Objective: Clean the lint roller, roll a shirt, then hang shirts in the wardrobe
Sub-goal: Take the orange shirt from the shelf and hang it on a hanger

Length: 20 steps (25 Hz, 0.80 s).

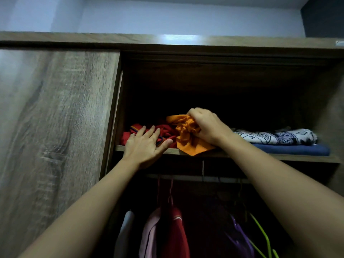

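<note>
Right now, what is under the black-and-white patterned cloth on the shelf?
A folded blue cloth lies under the patterned cloth, on the wooden shelf. The right forearm hides their left ends.

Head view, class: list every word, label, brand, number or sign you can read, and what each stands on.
None can be read.
The patterned cloth: black-and-white motifs only, no letters.
The pale patch on the top edge of the wardrobe: too small and blurred to read.
</note>
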### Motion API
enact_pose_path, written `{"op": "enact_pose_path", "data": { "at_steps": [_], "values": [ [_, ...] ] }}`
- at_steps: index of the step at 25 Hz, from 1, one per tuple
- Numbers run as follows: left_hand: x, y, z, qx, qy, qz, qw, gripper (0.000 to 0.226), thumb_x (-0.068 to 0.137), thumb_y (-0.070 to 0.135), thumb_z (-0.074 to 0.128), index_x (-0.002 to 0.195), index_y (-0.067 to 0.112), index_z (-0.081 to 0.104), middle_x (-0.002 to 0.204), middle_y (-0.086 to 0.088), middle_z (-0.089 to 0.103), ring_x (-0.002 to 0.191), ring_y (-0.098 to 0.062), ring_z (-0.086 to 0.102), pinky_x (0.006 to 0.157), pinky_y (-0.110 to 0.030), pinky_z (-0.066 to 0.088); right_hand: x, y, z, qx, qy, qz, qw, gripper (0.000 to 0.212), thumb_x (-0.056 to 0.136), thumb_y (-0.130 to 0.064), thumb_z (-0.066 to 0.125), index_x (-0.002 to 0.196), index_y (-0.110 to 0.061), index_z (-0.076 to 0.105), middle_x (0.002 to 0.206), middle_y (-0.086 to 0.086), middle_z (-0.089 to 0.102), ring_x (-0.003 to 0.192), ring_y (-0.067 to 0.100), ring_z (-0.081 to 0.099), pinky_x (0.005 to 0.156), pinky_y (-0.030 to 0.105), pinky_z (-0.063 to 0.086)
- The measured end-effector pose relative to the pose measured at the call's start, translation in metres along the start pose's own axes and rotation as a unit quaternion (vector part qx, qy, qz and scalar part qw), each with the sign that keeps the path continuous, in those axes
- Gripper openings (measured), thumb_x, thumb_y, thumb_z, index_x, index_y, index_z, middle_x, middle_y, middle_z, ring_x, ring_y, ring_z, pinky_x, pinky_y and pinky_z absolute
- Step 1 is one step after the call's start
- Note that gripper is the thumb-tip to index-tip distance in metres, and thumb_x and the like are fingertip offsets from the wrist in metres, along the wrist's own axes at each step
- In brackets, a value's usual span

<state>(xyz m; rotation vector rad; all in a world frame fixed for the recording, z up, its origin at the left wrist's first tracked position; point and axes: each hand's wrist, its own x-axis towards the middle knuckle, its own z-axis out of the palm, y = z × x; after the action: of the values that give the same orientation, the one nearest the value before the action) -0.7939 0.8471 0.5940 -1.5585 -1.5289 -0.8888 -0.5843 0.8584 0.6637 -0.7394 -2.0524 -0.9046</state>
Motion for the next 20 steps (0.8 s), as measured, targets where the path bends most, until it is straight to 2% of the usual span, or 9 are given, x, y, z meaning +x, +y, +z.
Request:
{"op": "enact_pose_path", "data": {
  "at_steps": [3, 5, 7, 9, 11, 13, 16, 18, 20],
  "values": [
    [0.000, 0.000, -0.001, 0.000, 0.008, 0.001, 1.000, 0.115, 0.059, 0.082, -0.023, 0.146, 0.024, 0.026, 0.155, 0.001, 0.025, 0.143, -0.021, 0.018, 0.110, -0.045, 0.026, 0.008, -0.007, -0.021, -0.049, 0.077, -0.034, 0.995, 0.039, 0.081, -0.007, 0.059, 0.118, -0.013, 0.048, 0.115, 0.010, 0.052, 0.105, 0.028, 0.050, 0.079, 0.032, 0.041],
    [-0.001, 0.000, -0.002, -0.016, 0.024, 0.006, 1.000, 0.108, 0.066, 0.081, -0.015, 0.142, 0.020, 0.031, 0.149, -0.002, 0.036, 0.140, -0.022, 0.028, 0.105, -0.045, 0.032, 0.012, -0.012, -0.035, -0.075, 0.097, -0.047, 0.991, 0.042, 0.082, -0.008, 0.059, 0.122, -0.014, 0.046, 0.117, 0.010, 0.051, 0.105, 0.027, 0.050, 0.075, 0.029, 0.035],
    [-0.004, 0.000, -0.002, -0.048, 0.067, 0.011, 0.997, 0.097, 0.073, 0.080, -0.004, 0.130, 0.015, 0.040, 0.129, -0.009, 0.055, 0.123, -0.027, 0.048, 0.090, -0.043, 0.042, 0.007, -0.016, -0.041, -0.114, 0.057, -0.054, 0.990, 0.048, 0.081, -0.017, 0.061, 0.126, -0.018, 0.043, 0.120, 0.007, 0.050, 0.109, 0.026, 0.048, 0.071, 0.030, 0.036],
    [-0.008, 0.001, -0.002, -0.072, 0.103, 0.016, 0.992, 0.090, 0.075, 0.080, 0.001, 0.123, 0.013, 0.038, 0.115, -0.011, 0.058, 0.102, -0.029, 0.058, 0.075, -0.037, 0.042, -0.008, -0.014, -0.033, -0.136, -0.002, -0.038, 0.990, 0.057, 0.077, -0.035, 0.064, 0.127, -0.024, 0.040, 0.124, 0.005, 0.046, 0.114, 0.027, 0.045, 0.072, 0.034, 0.039],
    [-0.008, 0.001, -0.003, -0.081, 0.101, 0.025, 0.991, 0.091, 0.075, 0.079, 0.008, 0.136, 0.014, 0.028, 0.130, -0.012, 0.052, 0.109, -0.030, 0.057, 0.078, -0.038, 0.044, -0.024, -0.011, -0.021, -0.077, -0.089, 0.019, 0.993, 0.071, 0.067, -0.056, 0.067, 0.128, -0.034, 0.038, 0.140, 0.004, 0.031, 0.127, 0.032, 0.031, 0.089, 0.050, 0.040],
    [-0.006, -0.001, -0.003, -0.072, 0.086, 0.029, 0.993, 0.091, 0.074, 0.076, 0.008, 0.147, 0.021, 0.013, 0.141, -0.010, 0.045, 0.121, -0.027, 0.051, 0.084, -0.039, 0.045, -0.035, -0.009, -0.011, -0.038, -0.168, 0.039, 0.984, 0.085, 0.059, -0.070, 0.066, 0.131, -0.042, 0.030, 0.152, 0.001, 0.013, 0.136, 0.036, 0.019, 0.100, 0.063, 0.031],
    [-0.005, -0.001, -0.004, -0.053, 0.065, 0.027, 0.996, 0.091, 0.072, 0.074, 0.002, 0.149, 0.025, 0.005, 0.140, -0.011, 0.046, 0.125, -0.026, 0.046, 0.088, -0.040, 0.044, -0.040, -0.014, -0.010, -0.105, -0.190, -0.008, 0.976, 0.075, 0.071, -0.054, 0.067, 0.132, -0.040, 0.026, 0.141, 0.007, 0.029, 0.128, 0.034, 0.035, 0.095, 0.057, 0.037],
    [-0.005, -0.001, -0.006, -0.056, 0.036, 0.019, 0.998, 0.091, 0.071, 0.074, 0.000, 0.149, 0.026, 0.004, 0.147, -0.010, 0.039, 0.134, -0.026, 0.037, 0.097, -0.043, 0.040, -0.044, -0.020, -0.020, -0.114, -0.169, -0.028, 0.979, 0.057, 0.082, -0.034, 0.061, 0.130, -0.038, 0.031, 0.133, 0.007, 0.034, 0.123, 0.031, 0.037, 0.091, 0.056, 0.038],
    [-0.003, -0.004, -0.008, -0.075, 0.004, 0.020, 0.997, 0.088, 0.073, 0.074, 0.003, 0.149, 0.028, 0.003, 0.151, -0.008, 0.033, 0.139, -0.026, 0.029, 0.104, -0.045, 0.033, -0.051, -0.025, -0.035, -0.125, -0.143, -0.038, 0.981, 0.045, 0.087, -0.025, 0.053, 0.128, -0.036, 0.036, 0.130, 0.007, 0.034, 0.121, 0.029, 0.036, 0.088, 0.054, 0.038]
  ]
}}
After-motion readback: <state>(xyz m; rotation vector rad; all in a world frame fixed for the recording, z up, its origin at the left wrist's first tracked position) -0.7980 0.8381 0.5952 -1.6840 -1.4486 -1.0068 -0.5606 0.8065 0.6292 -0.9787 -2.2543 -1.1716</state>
